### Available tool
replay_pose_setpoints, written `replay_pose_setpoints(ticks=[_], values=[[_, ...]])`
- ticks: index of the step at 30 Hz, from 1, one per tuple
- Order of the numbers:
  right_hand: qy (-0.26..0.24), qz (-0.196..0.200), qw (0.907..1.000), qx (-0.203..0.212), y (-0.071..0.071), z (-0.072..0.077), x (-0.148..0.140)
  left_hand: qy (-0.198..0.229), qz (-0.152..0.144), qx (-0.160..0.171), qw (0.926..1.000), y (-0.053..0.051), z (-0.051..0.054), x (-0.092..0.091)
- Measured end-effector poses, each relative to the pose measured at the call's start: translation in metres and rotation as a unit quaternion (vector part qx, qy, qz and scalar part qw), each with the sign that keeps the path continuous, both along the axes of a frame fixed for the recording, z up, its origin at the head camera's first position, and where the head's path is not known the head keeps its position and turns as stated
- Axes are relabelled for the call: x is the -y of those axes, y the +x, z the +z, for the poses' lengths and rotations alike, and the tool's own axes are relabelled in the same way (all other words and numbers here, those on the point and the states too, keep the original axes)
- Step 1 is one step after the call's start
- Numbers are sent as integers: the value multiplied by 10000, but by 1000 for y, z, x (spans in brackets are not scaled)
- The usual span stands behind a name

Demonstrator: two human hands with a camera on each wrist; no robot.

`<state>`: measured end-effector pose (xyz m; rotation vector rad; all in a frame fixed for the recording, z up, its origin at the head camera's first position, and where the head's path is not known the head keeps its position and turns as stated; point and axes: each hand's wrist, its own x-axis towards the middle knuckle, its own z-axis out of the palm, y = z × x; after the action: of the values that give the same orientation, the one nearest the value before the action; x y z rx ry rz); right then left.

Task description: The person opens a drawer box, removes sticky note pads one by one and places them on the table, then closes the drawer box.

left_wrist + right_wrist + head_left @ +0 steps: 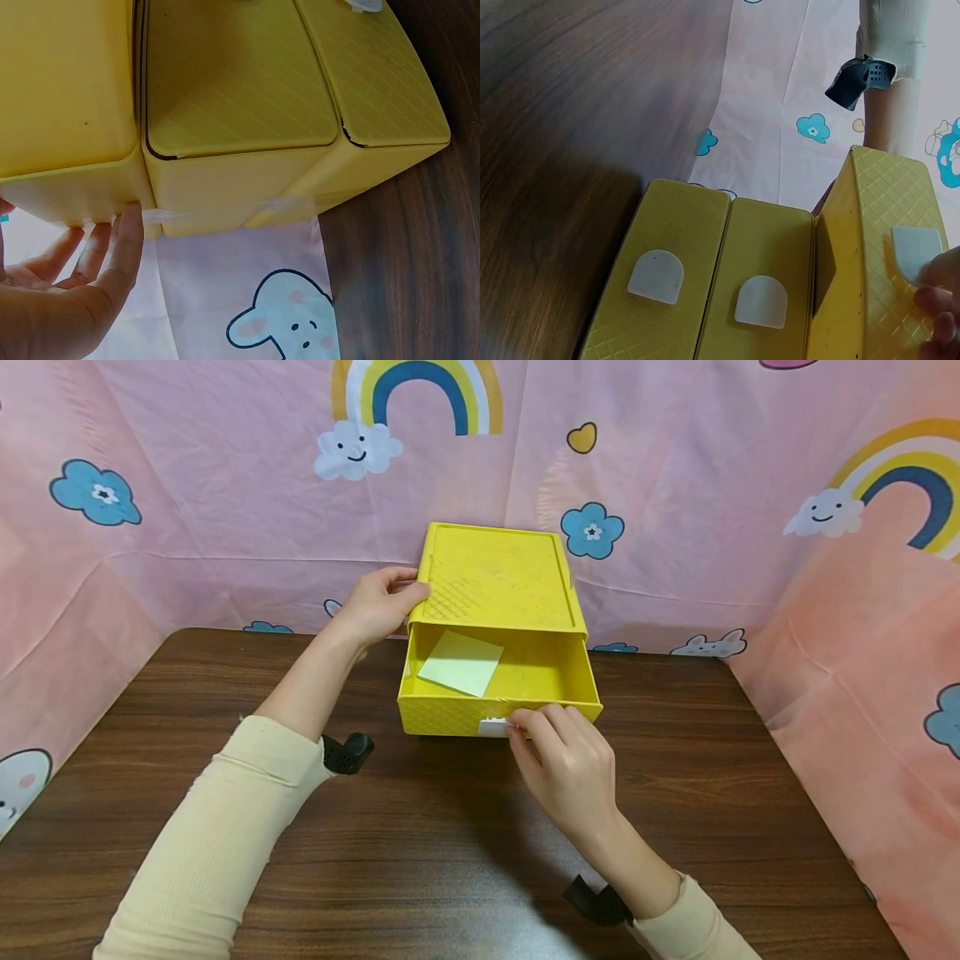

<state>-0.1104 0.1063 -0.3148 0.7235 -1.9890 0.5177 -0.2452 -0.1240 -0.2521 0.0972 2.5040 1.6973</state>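
Observation:
A yellow drawer unit (498, 577) stands at the back of the table, its top drawer (438, 716) pulled out. Inside that drawer lies a pale green paper pad (461, 662), at the left. The left hand (380, 603) holds the unit's upper left side, thumb at the top edge; in the left wrist view its fingers (129, 240) touch the side wall. The right hand (566, 768) pinches the white handle (493, 727) on the drawer's front. In the right wrist view the right hand (943, 300) is partly cut off at the handle (917, 253).
Two lower drawers with white handles (656, 277) (761, 301) are closed beneath the pulled-out one. The dark wooden table (420, 860) extends around the unit. A pink patterned cloth (225, 468) hangs behind and at both sides.

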Motion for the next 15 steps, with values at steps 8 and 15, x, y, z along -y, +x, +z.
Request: replay_pose_setpoints(ticks=[8,15], values=[[106,-49,9999,-6,5,1,-1,-59,47,16,10000,0,1,-1],[159,-8,9997,-198,9,2,-2,-36,30,-6,10000,-1,-1,0]])
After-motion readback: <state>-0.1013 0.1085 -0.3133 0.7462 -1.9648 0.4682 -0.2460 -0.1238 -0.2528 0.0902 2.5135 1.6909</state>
